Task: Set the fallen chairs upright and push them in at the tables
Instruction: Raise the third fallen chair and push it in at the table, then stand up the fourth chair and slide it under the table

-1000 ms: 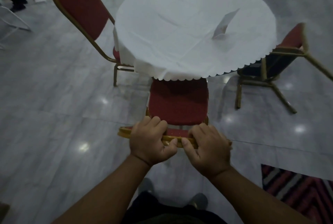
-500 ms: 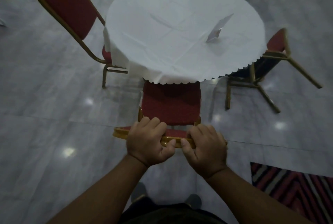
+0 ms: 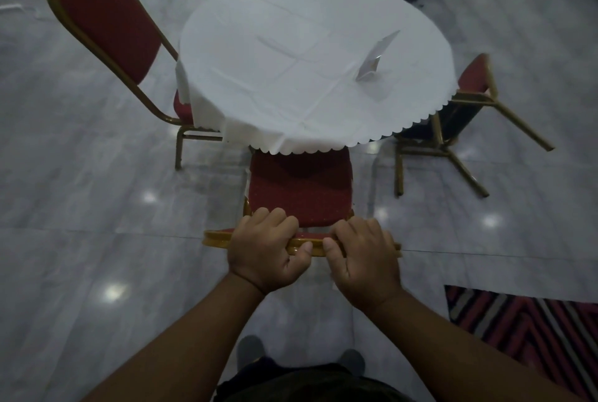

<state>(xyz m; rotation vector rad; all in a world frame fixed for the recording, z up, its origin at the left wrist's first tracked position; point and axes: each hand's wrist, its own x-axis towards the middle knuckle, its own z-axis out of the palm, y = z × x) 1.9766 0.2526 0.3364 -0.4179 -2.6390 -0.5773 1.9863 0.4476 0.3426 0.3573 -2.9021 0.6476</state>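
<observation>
Left hand [image 3: 263, 252] and right hand [image 3: 364, 264] clenched on near chair [image 3: 301, 191] top rail. Straight, even push toward round table [image 3: 310, 55]; seat front already under tablecloth scallops.

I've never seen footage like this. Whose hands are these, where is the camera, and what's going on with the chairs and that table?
The camera sits on a person's head, looking down. Their left hand and right hand grip the gold top rail of a red chair, whose seat is partly under the round table. A folded card stands on the white cloth. Another chair stands upright at the left; the chair at the right lies tipped over, legs sticking out.
</observation>
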